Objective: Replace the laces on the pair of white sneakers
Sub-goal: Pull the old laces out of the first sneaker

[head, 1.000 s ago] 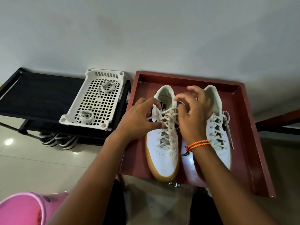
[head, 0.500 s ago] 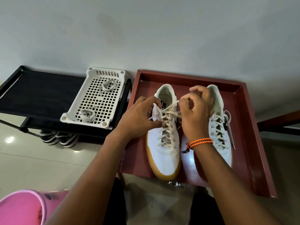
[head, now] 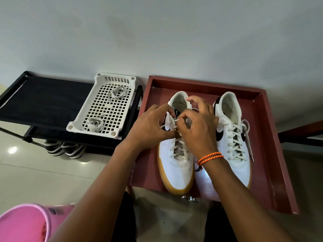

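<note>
1. Two white sneakers sit in a red tray; two lace bundles lie in a white basket.
2. Left hand and right hand, fingers curled, pinch the left sneaker's top lace.

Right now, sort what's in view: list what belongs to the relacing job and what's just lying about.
Belongs to the job:
left sneaker, being worked by left hand and right hand
right sneaker
red tray
white basket holding two lace bundles

Lying about:
black rack
striped shoes
pink bucket
</note>
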